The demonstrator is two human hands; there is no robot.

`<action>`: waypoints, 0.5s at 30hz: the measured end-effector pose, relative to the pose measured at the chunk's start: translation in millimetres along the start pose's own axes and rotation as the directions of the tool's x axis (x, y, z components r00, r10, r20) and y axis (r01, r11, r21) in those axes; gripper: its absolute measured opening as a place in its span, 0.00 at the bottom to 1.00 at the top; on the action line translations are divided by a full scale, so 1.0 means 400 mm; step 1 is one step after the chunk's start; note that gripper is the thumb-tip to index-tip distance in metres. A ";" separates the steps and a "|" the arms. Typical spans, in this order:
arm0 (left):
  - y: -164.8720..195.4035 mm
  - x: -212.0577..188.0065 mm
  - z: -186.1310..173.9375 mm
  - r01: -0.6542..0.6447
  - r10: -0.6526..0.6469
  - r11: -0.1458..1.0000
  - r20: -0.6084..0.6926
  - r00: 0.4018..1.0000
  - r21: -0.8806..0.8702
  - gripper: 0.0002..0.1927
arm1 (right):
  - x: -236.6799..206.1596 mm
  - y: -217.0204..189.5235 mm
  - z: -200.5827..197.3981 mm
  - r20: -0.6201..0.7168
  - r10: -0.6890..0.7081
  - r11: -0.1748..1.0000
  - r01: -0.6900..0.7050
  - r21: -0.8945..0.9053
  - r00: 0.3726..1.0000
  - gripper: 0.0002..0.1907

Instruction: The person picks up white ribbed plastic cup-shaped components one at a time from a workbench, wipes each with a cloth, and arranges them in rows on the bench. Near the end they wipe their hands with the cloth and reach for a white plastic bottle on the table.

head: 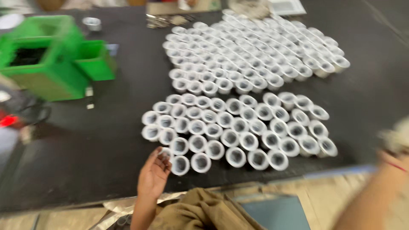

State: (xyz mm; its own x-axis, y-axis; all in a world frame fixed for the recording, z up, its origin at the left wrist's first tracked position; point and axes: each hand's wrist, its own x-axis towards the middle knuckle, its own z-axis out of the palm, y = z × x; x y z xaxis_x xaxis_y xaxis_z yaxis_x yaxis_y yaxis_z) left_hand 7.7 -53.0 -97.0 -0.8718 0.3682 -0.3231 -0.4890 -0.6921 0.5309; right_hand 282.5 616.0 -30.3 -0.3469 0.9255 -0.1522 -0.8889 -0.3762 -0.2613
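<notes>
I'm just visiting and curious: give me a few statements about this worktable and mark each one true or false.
1. The white rings stand in two groups on a dark table. True.
2. The left hand is at the near group's front corner. True.
3. The bin at the left is red. False: it is green.
4. The right hand rests flat among the far group. False: it is raised at the right edge, blurred, away from the rings.
</notes>
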 end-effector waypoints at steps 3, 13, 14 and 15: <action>-0.005 0.014 0.012 0.037 -0.037 0.999 0.024 0.999 0.028 0.12 | -0.010 0.036 -0.029 -0.087 0.041 0.994 -0.032 0.101 0.995 0.15; 0.015 -0.011 0.029 0.014 -0.009 0.991 -0.036 0.999 0.136 0.14 | -0.011 -0.016 0.031 -0.078 -0.058 0.987 0.069 0.145 0.995 0.14; 0.016 -0.014 0.025 0.014 -0.009 0.991 -0.040 0.999 0.133 0.13 | -0.025 0.005 0.018 -0.157 -0.030 0.986 0.055 0.160 0.987 0.14; 0.015 -0.017 0.020 0.014 -0.008 0.992 -0.046 0.999 0.128 0.13 | -0.031 0.016 0.014 -0.235 0.001 0.984 0.041 0.174 0.972 0.14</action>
State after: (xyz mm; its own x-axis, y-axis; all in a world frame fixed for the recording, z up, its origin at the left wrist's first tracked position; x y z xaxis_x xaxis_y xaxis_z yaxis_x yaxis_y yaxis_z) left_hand 10.6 -54.7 -85.5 -0.8654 0.3450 -0.3633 -0.5010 -0.6019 0.6219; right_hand 279.3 602.2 -24.6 -0.2679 0.8885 -0.3726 -0.9409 -0.3245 -0.0972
